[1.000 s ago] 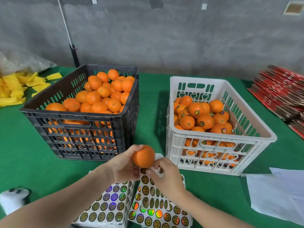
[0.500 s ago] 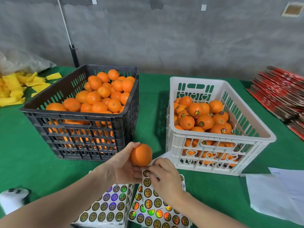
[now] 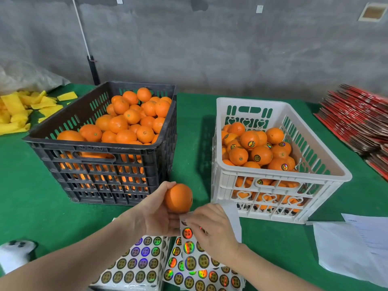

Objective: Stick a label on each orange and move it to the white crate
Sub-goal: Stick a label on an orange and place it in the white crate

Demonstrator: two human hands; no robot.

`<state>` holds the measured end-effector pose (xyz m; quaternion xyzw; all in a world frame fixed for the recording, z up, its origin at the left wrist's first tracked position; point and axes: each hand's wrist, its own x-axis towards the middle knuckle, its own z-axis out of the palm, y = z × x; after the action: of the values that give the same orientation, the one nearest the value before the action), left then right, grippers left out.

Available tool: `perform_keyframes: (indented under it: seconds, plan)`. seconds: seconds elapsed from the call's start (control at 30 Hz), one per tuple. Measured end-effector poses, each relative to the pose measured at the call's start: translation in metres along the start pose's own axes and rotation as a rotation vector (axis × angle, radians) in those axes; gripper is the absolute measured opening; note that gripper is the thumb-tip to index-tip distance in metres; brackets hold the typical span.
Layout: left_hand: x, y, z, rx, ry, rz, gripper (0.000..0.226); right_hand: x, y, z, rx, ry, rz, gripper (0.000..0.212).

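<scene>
Though most of the fruit sits unlabelled in a heaped black crate (image 3: 84, 147) to the left of the white crate (image 3: 315, 177), the white crate already holds a pile of oranges. Several of these show round shiny labels.

Sheets (image 3: 190, 263) of round holographic labels lie in front of the white crate, towards its near left corner. Above them the person's left hand (image 3: 155, 215) curls its fingers round a single orange (image 3: 178, 198) from the left and below. The orange is held in the air just in front of that same corner, and no label shows on the skin facing the camera. The right hand (image 3: 212, 227), just below the orange, has its fingers bent and pinching at the top edge of a sheet. Whether a label has come free cannot be told.

Several things could go wrong from here:
- A label peeled too fast may tear or fold onto itself and cling to the fingertips instead of the fruit.
- Nothing visible holds the sheet down, so it may lift with the pull.
- Gripped mostly from one side, the orange could slip out when a label is pressed on.
- An orange dropped in unlabelled would be hard to find in the pile.
</scene>
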<state>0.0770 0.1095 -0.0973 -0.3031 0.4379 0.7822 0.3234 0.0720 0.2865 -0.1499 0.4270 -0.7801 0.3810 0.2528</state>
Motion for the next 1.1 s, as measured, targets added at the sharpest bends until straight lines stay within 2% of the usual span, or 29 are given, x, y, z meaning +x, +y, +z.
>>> perform_keyframes:
  seconds: [0.07, 0.13, 0.23, 0.37, 0.53, 0.97, 1.1]
  plan:
    - [-0.001, 0.0, -0.003, 0.064, -0.002, 0.115, 0.081, 0.01, -0.009, -0.013, 0.29, -0.003, 0.313, 0.012]
    - [-0.004, 0.001, -0.007, 0.162, -0.022, 0.222, 0.094, 0.027, -0.009, -0.03, 0.499, -0.027, 0.607, 0.009]
    - [-0.006, 0.003, -0.009, 0.326, -0.121, 0.282, 0.106, 0.052, 0.001, -0.05, 0.559, -0.196, 0.759, 0.02]
    - [-0.006, 0.004, -0.006, 0.384, -0.227, 0.332, 0.104, 0.07, 0.001, -0.057, 0.528, -0.389, 0.713, 0.017]
    - [-0.006, 0.005, -0.005, 0.352, -0.275, 0.319, 0.102, 0.076, -0.006, -0.054, 0.422, -0.493, 0.595, 0.024]
    - [-0.001, 0.008, 0.0, 0.274, -0.331, 0.252, 0.102, 0.077, -0.007, -0.047, 0.275, -0.417, 0.52, 0.027]
    - [-0.002, 0.012, 0.001, 0.317, -0.363, 0.246, 0.1, 0.077, -0.009, -0.045, 0.217, -0.38, 0.492, 0.018]
